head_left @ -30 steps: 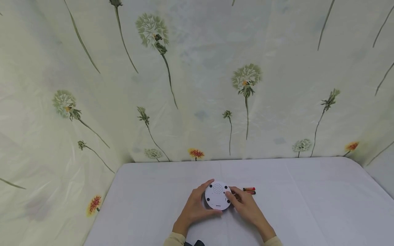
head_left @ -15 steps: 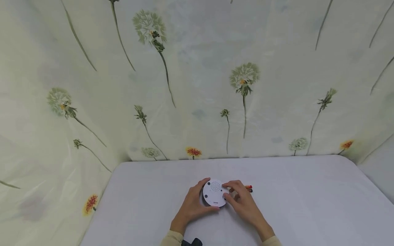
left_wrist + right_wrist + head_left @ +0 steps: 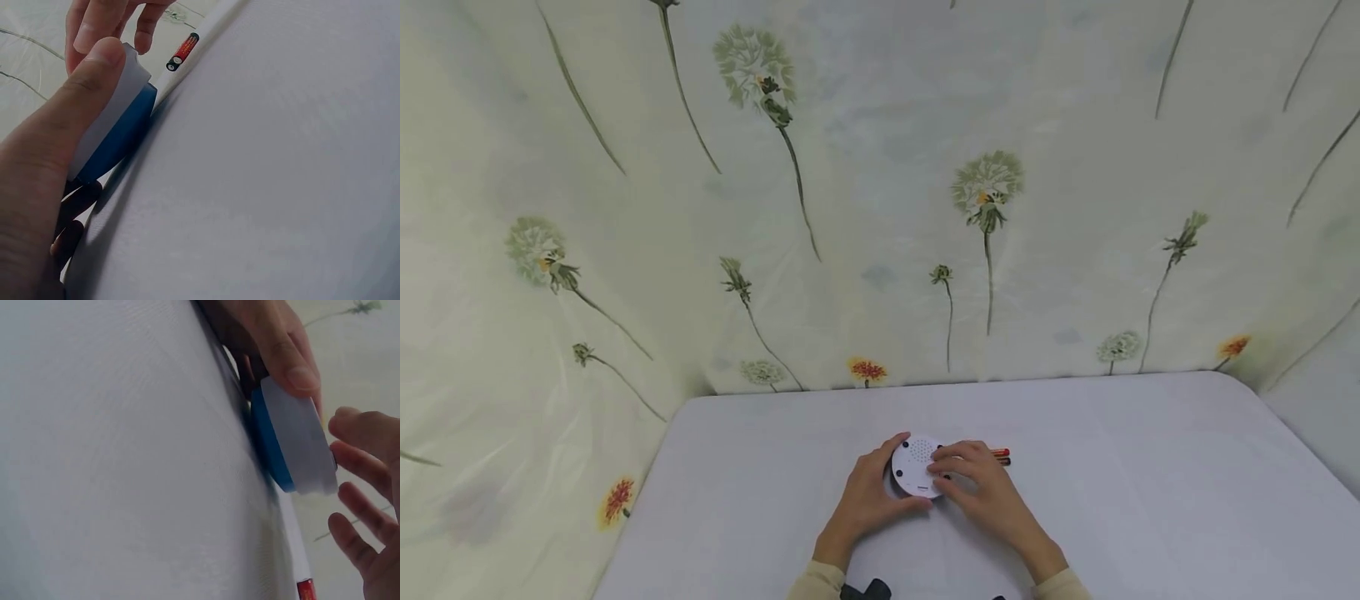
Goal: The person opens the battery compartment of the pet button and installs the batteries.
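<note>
A round device (image 3: 914, 469), white with a cluster of small holes and dark round feet on its upturned face, is tilted up over the table. Its other side is blue, as the left wrist view shows. My left hand (image 3: 868, 492) grips it by the rim, thumb at the near edge and fingers round the far side. My right hand (image 3: 982, 485) is over the right part of the white face, fingers spread and slightly bent, fingertips right at the surface. In the right wrist view, nothing shows between that thumb and the fingers.
Two red-and-black batteries (image 3: 1002, 453) lie on the white-covered table (image 3: 1120, 483), partly behind the right hand. A black object (image 3: 872, 590) shows at the bottom edge, by the left sleeve. A flower-patterned curtain (image 3: 880, 208) hangs behind the table.
My right thumb and fingers have come off the device's right edge and shifted left over its face. The left hand keeps its grip. The head view has shifted slightly.
</note>
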A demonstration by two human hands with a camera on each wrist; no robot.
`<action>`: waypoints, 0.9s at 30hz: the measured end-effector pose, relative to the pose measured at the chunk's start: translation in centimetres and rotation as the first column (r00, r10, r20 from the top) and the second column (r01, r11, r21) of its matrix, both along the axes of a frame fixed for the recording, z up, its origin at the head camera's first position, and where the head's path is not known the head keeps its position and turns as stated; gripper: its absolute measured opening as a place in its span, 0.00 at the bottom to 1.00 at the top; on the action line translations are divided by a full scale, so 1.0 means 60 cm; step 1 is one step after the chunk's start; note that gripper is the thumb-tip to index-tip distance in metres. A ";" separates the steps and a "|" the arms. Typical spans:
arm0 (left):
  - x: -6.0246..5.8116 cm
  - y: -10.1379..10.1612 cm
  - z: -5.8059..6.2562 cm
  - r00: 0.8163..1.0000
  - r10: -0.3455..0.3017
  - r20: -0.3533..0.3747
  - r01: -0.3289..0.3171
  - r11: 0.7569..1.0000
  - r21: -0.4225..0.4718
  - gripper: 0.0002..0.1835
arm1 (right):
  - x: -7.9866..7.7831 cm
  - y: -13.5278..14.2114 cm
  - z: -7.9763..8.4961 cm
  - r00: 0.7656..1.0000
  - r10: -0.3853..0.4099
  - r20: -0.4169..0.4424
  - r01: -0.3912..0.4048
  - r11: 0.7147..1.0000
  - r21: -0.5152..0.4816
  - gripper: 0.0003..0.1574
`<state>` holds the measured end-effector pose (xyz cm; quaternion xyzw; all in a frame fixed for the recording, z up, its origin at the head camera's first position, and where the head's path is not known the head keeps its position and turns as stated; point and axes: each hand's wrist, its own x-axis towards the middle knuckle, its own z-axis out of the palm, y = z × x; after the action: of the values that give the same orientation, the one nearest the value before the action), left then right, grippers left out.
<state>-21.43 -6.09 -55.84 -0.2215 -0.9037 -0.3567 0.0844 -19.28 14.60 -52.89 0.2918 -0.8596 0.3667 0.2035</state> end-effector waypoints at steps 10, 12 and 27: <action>0.002 0.000 -0.002 0.999 0.028 -0.030 -0.028 1.000 0.010 0.50 | 0.005 -0.027 0.013 0.988 -0.132 -0.083 0.144 0.977 0.158 0.10; 0.001 0.001 -0.001 0.999 0.024 -0.042 -0.023 1.000 0.017 0.50 | 0.003 -0.028 0.019 0.986 -0.133 -0.103 0.152 0.968 0.200 0.10; -0.001 -0.002 -0.004 0.999 0.024 -0.034 -0.023 0.999 0.034 0.49 | -0.003 -0.047 0.080 0.995 -0.034 -0.089 0.080 0.807 0.584 0.07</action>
<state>-21.49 -6.19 -56.07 -0.2154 -0.8985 -0.3671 0.1078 -19.49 11.79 -48.09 0.3278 -0.9311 0.0661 0.1458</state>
